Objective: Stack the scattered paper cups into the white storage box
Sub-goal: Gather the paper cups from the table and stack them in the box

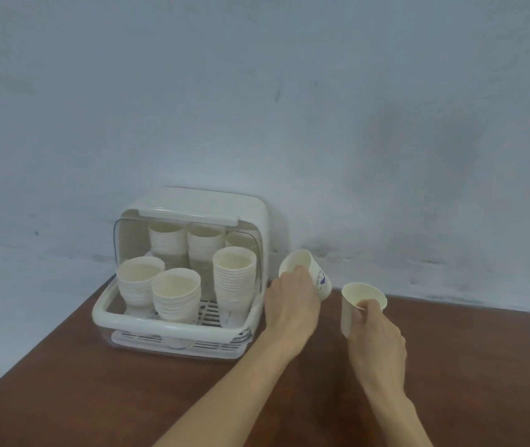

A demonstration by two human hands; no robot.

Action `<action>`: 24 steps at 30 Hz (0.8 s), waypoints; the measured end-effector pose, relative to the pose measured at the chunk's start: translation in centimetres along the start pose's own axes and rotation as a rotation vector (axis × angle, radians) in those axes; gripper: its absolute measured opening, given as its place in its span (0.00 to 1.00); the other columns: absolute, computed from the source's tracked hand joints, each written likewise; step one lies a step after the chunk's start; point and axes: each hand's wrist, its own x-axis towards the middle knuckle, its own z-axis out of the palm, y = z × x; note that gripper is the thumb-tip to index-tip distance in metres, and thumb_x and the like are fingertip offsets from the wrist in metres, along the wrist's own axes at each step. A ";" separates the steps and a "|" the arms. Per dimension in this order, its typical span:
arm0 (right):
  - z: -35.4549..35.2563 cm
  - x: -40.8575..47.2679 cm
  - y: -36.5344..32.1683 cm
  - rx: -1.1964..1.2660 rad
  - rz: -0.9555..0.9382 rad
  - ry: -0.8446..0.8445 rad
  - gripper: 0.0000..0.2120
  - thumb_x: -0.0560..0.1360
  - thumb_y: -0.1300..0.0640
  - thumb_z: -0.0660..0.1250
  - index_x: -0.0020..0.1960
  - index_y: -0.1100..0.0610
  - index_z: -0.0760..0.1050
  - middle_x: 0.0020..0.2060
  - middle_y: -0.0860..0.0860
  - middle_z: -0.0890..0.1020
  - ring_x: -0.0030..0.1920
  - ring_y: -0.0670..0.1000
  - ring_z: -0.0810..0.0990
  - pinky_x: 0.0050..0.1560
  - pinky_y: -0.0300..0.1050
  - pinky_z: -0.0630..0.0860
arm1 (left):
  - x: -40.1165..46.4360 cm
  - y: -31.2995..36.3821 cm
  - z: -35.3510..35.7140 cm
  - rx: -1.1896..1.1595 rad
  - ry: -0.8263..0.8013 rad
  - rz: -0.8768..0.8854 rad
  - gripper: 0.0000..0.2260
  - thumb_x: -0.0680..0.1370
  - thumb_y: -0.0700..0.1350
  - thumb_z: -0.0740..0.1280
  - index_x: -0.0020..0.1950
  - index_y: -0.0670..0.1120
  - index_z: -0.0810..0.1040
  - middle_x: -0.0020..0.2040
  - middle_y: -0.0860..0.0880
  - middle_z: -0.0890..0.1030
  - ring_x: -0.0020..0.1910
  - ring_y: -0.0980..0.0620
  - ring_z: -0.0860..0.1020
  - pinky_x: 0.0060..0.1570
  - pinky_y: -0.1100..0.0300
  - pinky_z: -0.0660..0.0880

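— What have we got in our hands?
— Our left hand (292, 295) grips a tilted paper cup (309, 272) just right of the white storage box (180, 324); our right hand (375, 330) pinches an upright second cup (358, 304) above the table (96, 398).
— And the box?
— Open at the table's back edge, holding cup stacks (233, 279); the rear right stack is mostly hidden.
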 end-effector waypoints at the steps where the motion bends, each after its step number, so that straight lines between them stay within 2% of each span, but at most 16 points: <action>1: -0.1 -0.3 -0.1 0.003 0.007 -0.004 0.10 0.82 0.55 0.54 0.57 0.56 0.71 0.48 0.57 0.81 0.49 0.63 0.78 0.43 0.51 0.71 | -0.2 -0.3 -0.6 -0.010 0.018 0.013 0.09 0.81 0.43 0.57 0.58 0.44 0.74 0.53 0.42 0.81 0.52 0.41 0.78 0.44 0.52 0.71; 6: -1.2 -1.8 -1.2 -0.035 -0.030 -0.001 0.11 0.81 0.53 0.55 0.55 0.55 0.74 0.47 0.56 0.81 0.47 0.63 0.78 0.43 0.51 0.71 | -1.2 -2.2 -3.9 -0.098 0.106 0.044 0.09 0.81 0.45 0.58 0.57 0.46 0.75 0.50 0.43 0.81 0.50 0.41 0.78 0.42 0.52 0.71; 10: -2.4 -2.5 -2.4 -0.050 -0.072 0.042 0.11 0.80 0.52 0.58 0.52 0.56 0.76 0.45 0.56 0.81 0.46 0.63 0.78 0.42 0.52 0.72 | -2.5 -4.3 -6.5 -0.106 0.154 0.071 0.11 0.82 0.47 0.54 0.56 0.49 0.75 0.48 0.46 0.82 0.48 0.41 0.79 0.40 0.54 0.70; 15: -4.0 -3.3 -4.6 -0.037 -0.108 0.073 0.10 0.81 0.53 0.58 0.50 0.57 0.75 0.44 0.55 0.81 0.44 0.62 0.79 0.39 0.50 0.69 | -3.3 -6.8 -9.8 -0.144 0.227 0.040 0.12 0.82 0.47 0.54 0.56 0.49 0.76 0.48 0.45 0.81 0.49 0.40 0.78 0.41 0.52 0.72; 19: -5.1 -4.0 -6.7 -0.037 -0.148 0.080 0.11 0.82 0.53 0.56 0.52 0.57 0.74 0.44 0.54 0.81 0.45 0.61 0.79 0.39 0.47 0.65 | -3.6 -8.9 -12.3 -0.149 0.296 0.025 0.13 0.82 0.46 0.54 0.58 0.50 0.76 0.45 0.45 0.82 0.46 0.41 0.79 0.40 0.51 0.73; 24: -5.2 -4.9 -9.5 -0.026 -0.211 0.089 0.11 0.82 0.52 0.54 0.52 0.56 0.72 0.47 0.54 0.81 0.46 0.61 0.79 0.39 0.49 0.66 | -3.6 -12.4 -14.8 -0.095 0.349 -0.026 0.11 0.81 0.44 0.54 0.53 0.46 0.77 0.46 0.46 0.81 0.45 0.42 0.78 0.40 0.51 0.74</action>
